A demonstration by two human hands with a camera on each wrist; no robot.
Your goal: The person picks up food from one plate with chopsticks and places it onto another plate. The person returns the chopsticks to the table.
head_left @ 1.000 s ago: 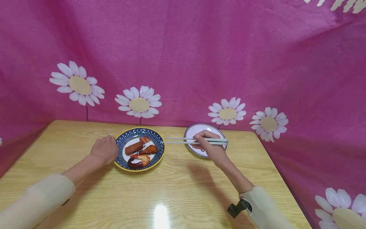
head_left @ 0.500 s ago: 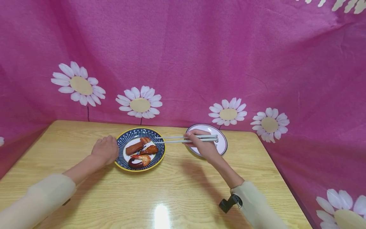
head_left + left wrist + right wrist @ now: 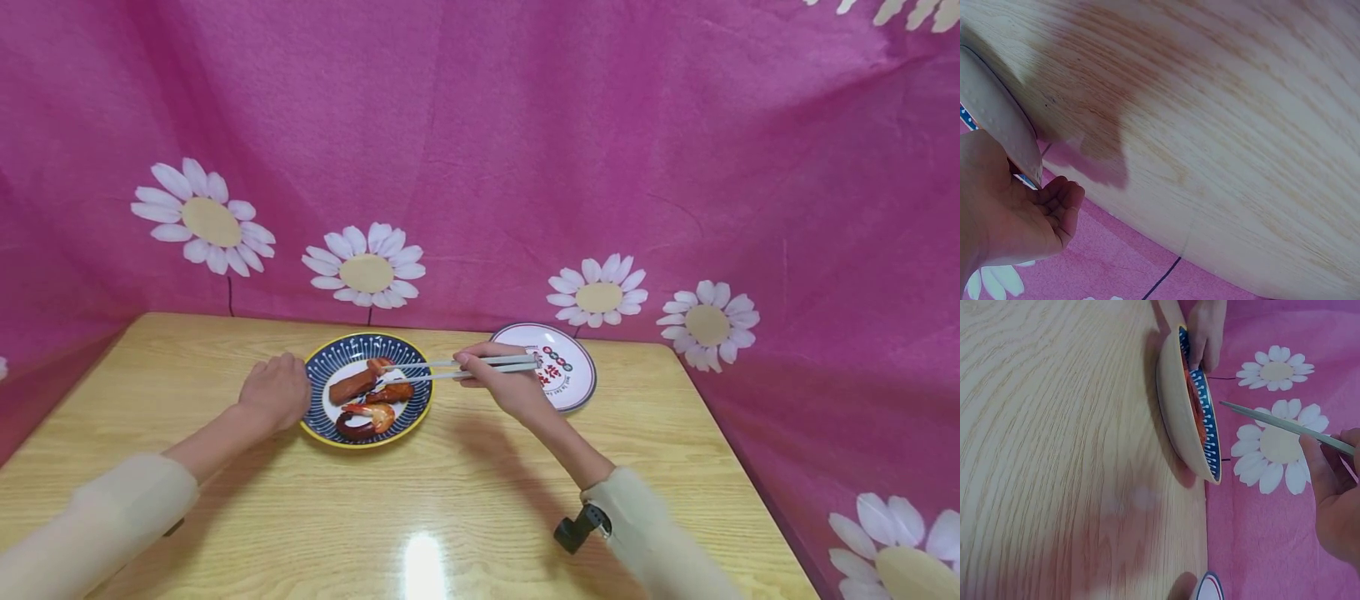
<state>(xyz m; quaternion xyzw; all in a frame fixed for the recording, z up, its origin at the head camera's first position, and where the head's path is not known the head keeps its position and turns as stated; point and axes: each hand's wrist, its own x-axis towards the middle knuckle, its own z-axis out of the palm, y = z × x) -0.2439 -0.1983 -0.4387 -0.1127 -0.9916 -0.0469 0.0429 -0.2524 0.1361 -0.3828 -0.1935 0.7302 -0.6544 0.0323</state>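
My left hand [image 3: 276, 393] holds the left rim of a deep blue-and-white patterned plate [image 3: 411, 423] with a yellow edge. In the left wrist view its curled fingers [image 3: 1060, 203] are at the rim, beside the plate's pale underside [image 3: 1000, 109]. The plate holds a brown block of meat [image 3: 352, 387], a small drumstick [image 3: 395, 392], a shrimp [image 3: 378, 415], a dark curved piece [image 3: 352, 430] and a striped reddish piece [image 3: 377, 366]. My right hand [image 3: 504, 385] grips a pair of pale chopsticks [image 3: 431, 376]. Their slightly spread tips are over the plate, near the striped piece; contact cannot be told.
Behind my right hand lies a smaller white plate [image 3: 576, 385] with a dark rim and red printed characters. Both plates are on a light wooden table [image 3: 337, 517]. A pink cloth [image 3: 480, 167] with white daisies hangs along the table's back and sides.
My right hand has moved left with the chopsticks, bringing their tips from the plate's right rim to over the food. More of the white plate shows. My left hand has stayed put.
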